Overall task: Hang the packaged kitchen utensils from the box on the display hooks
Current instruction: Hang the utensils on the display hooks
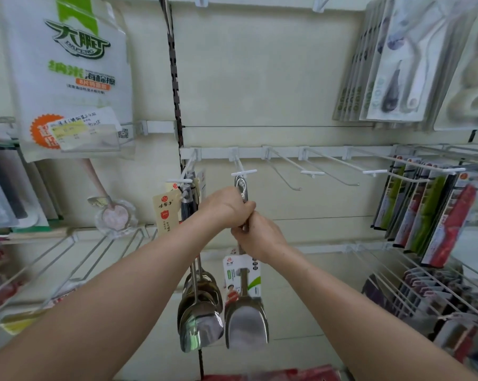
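Note:
A steel spatula [246,323] with a white and green card label hangs upright in front of the wall panel. My left hand [224,206] grips the upper part of its handle, just below the top hole, which sits right under the tip of a white display hook [243,171]. My right hand [255,237] grips the handle lower down, directly beneath the left. Whether the hole is over the hook is hidden. Several steel spatulas [199,320] hang from the neighbouring hook [181,180] on the left. The box is out of view.
Three bare white hooks [312,173] stick out from the rail to the right. Further right hang packaged peelers [427,215]. A large sponge pack [70,75] hangs upper left and carded utensils [391,67] upper right. Wire hooks [67,259] jut out lower left and lower right.

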The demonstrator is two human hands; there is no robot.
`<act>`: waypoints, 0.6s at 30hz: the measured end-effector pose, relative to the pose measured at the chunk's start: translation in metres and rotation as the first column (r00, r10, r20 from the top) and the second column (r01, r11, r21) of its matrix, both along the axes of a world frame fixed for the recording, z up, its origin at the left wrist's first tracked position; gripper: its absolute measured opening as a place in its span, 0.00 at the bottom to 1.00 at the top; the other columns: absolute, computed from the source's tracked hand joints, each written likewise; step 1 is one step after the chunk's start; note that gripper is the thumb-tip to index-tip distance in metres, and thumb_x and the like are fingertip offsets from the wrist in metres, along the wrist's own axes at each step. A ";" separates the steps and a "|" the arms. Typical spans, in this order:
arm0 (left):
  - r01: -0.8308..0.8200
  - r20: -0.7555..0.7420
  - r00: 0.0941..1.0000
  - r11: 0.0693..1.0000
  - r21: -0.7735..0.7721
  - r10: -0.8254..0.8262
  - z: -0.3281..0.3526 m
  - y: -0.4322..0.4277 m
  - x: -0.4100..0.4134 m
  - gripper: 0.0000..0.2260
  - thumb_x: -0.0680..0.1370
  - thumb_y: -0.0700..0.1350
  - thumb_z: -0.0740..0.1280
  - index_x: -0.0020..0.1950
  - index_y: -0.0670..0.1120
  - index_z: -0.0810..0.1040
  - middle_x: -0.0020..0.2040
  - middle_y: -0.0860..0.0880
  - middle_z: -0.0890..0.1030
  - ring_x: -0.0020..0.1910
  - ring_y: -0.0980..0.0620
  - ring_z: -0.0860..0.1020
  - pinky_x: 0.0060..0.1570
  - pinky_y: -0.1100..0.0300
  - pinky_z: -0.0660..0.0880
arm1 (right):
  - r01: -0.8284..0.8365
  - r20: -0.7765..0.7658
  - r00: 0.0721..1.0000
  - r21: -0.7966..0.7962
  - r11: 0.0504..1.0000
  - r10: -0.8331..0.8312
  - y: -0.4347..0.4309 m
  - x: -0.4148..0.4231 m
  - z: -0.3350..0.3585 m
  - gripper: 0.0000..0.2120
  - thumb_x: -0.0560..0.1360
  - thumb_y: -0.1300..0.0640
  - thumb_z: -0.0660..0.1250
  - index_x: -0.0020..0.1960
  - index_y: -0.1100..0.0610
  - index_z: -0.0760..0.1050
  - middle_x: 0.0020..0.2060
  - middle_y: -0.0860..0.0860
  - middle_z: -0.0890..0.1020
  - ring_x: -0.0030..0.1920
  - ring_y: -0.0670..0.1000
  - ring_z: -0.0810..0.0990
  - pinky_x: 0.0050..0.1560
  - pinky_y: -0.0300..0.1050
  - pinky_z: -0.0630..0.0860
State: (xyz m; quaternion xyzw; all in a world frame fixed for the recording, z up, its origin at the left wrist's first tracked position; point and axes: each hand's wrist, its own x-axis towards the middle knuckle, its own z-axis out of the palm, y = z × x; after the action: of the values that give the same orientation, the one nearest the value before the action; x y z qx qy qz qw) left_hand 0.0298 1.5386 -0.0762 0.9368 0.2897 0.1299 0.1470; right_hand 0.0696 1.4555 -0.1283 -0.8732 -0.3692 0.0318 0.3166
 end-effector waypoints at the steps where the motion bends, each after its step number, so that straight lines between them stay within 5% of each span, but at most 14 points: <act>1: 0.009 -0.005 1.000 1.000 0.006 -0.009 0.001 0.001 0.002 0.18 0.79 0.54 0.59 0.32 0.45 0.68 0.31 0.48 0.72 0.36 0.45 0.73 0.35 0.58 0.67 | 0.008 0.018 1.000 -0.004 1.000 -0.008 0.002 0.002 0.001 0.09 0.78 0.53 0.59 0.54 0.56 0.72 0.44 0.54 0.81 0.44 0.58 0.78 0.38 0.45 0.69; 5: 0.021 0.015 1.000 1.000 0.015 -0.021 0.000 0.007 0.008 0.18 0.80 0.52 0.59 0.32 0.45 0.68 0.31 0.47 0.72 0.36 0.45 0.73 0.36 0.58 0.68 | 0.017 0.026 1.000 -0.023 1.000 -0.016 0.013 0.010 0.005 0.05 0.78 0.54 0.58 0.47 0.55 0.70 0.40 0.54 0.77 0.41 0.58 0.74 0.37 0.45 0.66; 11: 0.006 0.065 0.998 1.000 -0.016 -0.005 -0.005 0.008 0.014 0.17 0.80 0.51 0.59 0.33 0.46 0.67 0.32 0.48 0.71 0.39 0.45 0.73 0.39 0.57 0.68 | 0.009 0.010 1.000 -0.032 0.999 -0.009 0.021 0.018 0.004 0.10 0.78 0.55 0.57 0.54 0.58 0.74 0.45 0.57 0.81 0.46 0.60 0.78 0.38 0.45 0.67; 18: 0.000 0.110 0.994 0.985 -0.175 0.020 -0.004 0.013 0.014 0.18 0.78 0.52 0.62 0.31 0.45 0.69 0.29 0.47 0.73 0.33 0.47 0.73 0.34 0.59 0.68 | -0.039 -0.020 0.999 -0.062 0.997 0.037 0.014 0.026 0.012 0.11 0.78 0.51 0.59 0.50 0.57 0.75 0.41 0.52 0.79 0.43 0.56 0.76 0.36 0.45 0.67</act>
State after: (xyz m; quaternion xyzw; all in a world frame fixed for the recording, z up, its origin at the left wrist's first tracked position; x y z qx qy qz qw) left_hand 0.0438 1.5513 -0.0798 0.9101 0.2962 0.1568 0.2438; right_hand 0.0956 1.4691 -0.1159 -0.8751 -0.3816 0.0576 0.2920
